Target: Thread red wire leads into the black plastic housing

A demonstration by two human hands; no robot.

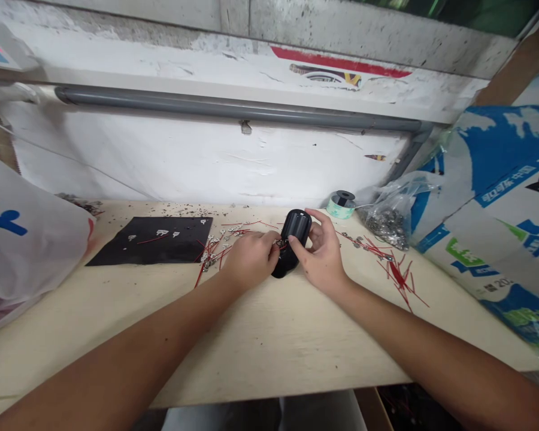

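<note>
A black rounded plastic housing stands tilted over the table in front of me. My right hand grips it from the right, fingers behind and thumb at the front. My left hand is closed in a pinch at the housing's left side, near its middle. A bit of red wire and a small metal part show by those fingertips, but what they pinch is mostly hidden. Left of my hands, loose red wires lie among small metal pieces.
A black mat with small metal parts lies left. On the right are a pile of red wires, a spool with green tape, a clear bag of metal parts and a large blue-and-white package. A white bag stands far left.
</note>
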